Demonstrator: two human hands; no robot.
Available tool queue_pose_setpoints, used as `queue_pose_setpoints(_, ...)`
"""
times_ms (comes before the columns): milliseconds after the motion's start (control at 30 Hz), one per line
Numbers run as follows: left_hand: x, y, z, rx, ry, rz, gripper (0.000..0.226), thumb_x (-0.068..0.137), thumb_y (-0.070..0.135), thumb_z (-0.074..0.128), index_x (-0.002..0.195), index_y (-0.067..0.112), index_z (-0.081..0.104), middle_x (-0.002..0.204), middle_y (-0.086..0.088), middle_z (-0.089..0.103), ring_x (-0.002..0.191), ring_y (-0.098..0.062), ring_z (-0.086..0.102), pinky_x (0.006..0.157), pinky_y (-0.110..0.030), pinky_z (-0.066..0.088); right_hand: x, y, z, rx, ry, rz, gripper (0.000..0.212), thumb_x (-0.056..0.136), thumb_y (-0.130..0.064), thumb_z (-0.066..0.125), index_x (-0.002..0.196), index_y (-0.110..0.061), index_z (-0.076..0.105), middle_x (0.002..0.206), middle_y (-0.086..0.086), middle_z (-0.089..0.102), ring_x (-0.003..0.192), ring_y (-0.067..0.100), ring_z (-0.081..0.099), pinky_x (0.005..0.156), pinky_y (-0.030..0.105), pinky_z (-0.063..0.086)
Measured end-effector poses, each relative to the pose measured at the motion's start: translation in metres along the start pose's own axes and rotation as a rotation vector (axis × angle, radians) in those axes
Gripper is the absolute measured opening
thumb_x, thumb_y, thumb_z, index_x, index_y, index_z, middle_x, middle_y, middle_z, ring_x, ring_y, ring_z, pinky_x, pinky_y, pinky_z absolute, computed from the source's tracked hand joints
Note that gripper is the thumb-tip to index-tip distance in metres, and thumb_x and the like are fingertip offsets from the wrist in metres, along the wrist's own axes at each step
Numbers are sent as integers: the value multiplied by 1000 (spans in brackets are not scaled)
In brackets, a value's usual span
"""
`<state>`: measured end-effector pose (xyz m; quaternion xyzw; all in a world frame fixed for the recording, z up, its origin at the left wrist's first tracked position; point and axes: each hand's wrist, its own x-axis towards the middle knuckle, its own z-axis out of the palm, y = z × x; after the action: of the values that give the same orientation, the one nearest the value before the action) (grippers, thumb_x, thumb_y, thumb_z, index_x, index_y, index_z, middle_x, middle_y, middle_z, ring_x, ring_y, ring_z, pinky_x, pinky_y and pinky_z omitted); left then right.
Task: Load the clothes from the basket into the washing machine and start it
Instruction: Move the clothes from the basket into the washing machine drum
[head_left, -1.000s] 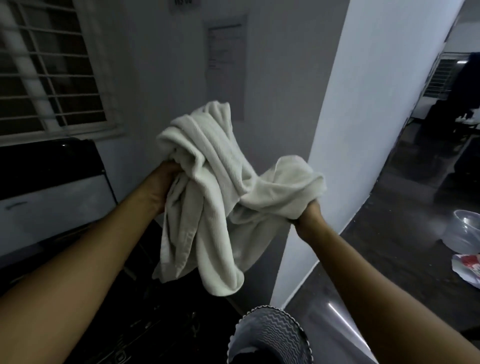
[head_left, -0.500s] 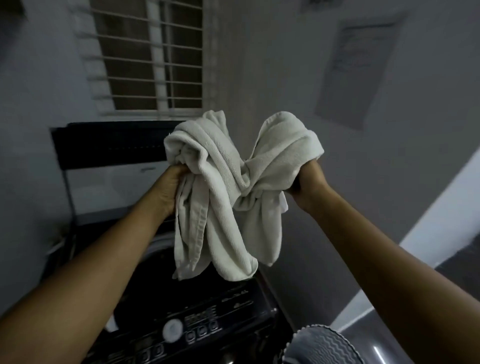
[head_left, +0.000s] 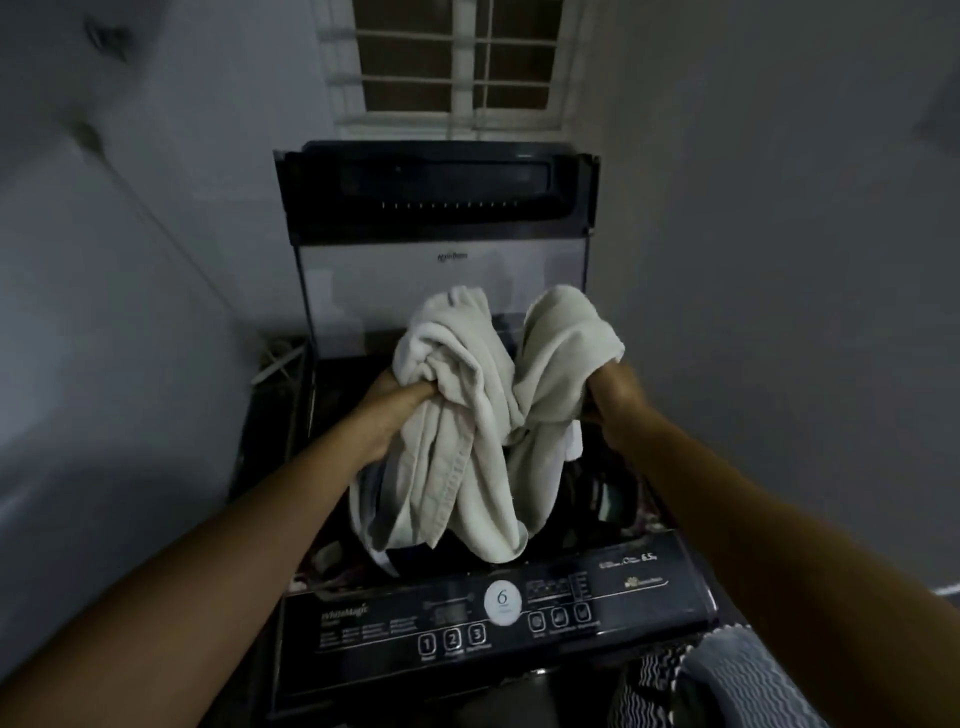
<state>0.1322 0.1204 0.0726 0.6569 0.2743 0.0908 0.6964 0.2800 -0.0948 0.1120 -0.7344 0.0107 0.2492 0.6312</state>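
An off-white ribbed cotton cloth (head_left: 483, 415) hangs bunched between both hands, directly above the open top of a black top-loading washing machine (head_left: 660, 587).

The left hand (head_left: 389, 415) grips the cloth's left bundle. Its fingers (head_left: 415, 391) are curled tight and pressed together, buried in a knot of fabric that billows up over the knuckles and drapes down past the wrist. The right hand (head_left: 618, 400) clutches the right bundle. The fabric folds over the top of that hand and hides most of its fingers, but the hand is plainly closed round the material. Between the two hands the cloth twists into a crossing fold.

The long loose ends of the cloth dangle into the mouth of the dark round drum opening (head_left: 597, 493) of the washing machine. Whether they touch its front rim cannot be told.

The machine's hinged dark lid with a clear panel (head_left: 436, 208) stands upright at the back. Its glossy control panel (head_left: 363, 629), with numbered buttons and a white round badge, runs across the front edge below the cloth.

A grey zigzag-patterned laundry basket (head_left: 743, 686) sits just beside the machine's front right corner. A white barred window (head_left: 452, 57) is on the wall behind the machine.
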Motion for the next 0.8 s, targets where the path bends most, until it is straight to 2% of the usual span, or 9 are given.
queue_pose_setpoints(100,11,-43,-8,252,-120,-54,75,65,58,77,132,30,61,131,7,64,119,-12,61,106,-40,48,12,45,-1,-198,-69,35,48,89,-42,62,129,-16,59,119,10,66,104,33,66,70,40,60)
queue_pose_setpoints(167,23,-64,-17,505,-139,-70,84,66,55,80,140,29,50,143,8,51,131,-14,51,112,-40,42,21,68,-6,-530,-176,62,59,86,-45,66,132,-10,53,120,13,62,110,39,64,73,41,58)
queue_pose_setpoints(267,42,-92,-23,760,-67,-109,116,57,48,73,158,29,20,160,-2,33,145,-26,35,115,-44,38,36,86,-10,-979,-258,91,67,90,-31,71,142,-6,37,134,17,55,120,37,57,86,39,49)
queue_pose_setpoints(333,45,-96,-18,882,21,-15,103,69,33,71,158,28,21,158,-7,31,143,-30,33,115,-45,37,47,91,-6,-1075,-275,21,65,91,-27,70,143,-8,36,134,18,56,119,36,58,89,39,48)
queue_pose_setpoints(400,43,-92,-8,1014,80,194,80,79,28,70,152,29,36,151,-6,37,137,-31,37,111,-45,39,52,92,2,-1096,-258,-96,63,93,-31,67,146,-12,38,133,17,57,116,35,60,87,38,48)
queue_pose_setpoints(467,48,-92,3,1047,-9,299,63,84,31,70,143,32,48,142,-1,44,131,-29,43,106,-43,44,57,95,13,-1124,-274,-242,66,92,-35,66,150,-17,38,137,18,53,119,37,58,92,38,49)
queue_pose_setpoints(600,62,-124,14,1143,-382,68,73,86,39,71,151,34,38,155,-6,33,139,-29,39,112,-41,38,57,122,36,-1336,-523,-511,78,89,-52,53,158,-29,26,158,16,32,139,41,40,106,51,45)
queue_pose_setpoints(700,72,-157,9,1172,-491,-110,95,84,41,74,158,36,15,167,-4,-6,153,-31,10,121,-42,25,60,152,42,-1564,-667,-429,76,93,-65,43,159,-37,16,168,10,7,151,40,16,112,60,37)
queue_pose_setpoints(800,89,-180,4,1205,-530,-193,107,83,45,75,160,35,0,166,-5,-18,154,-30,-10,124,-50,14,71,183,40,-1734,-655,-253,83,96,-52,57,161,-30,10,166,16,3,149,47,15,115,59,31)
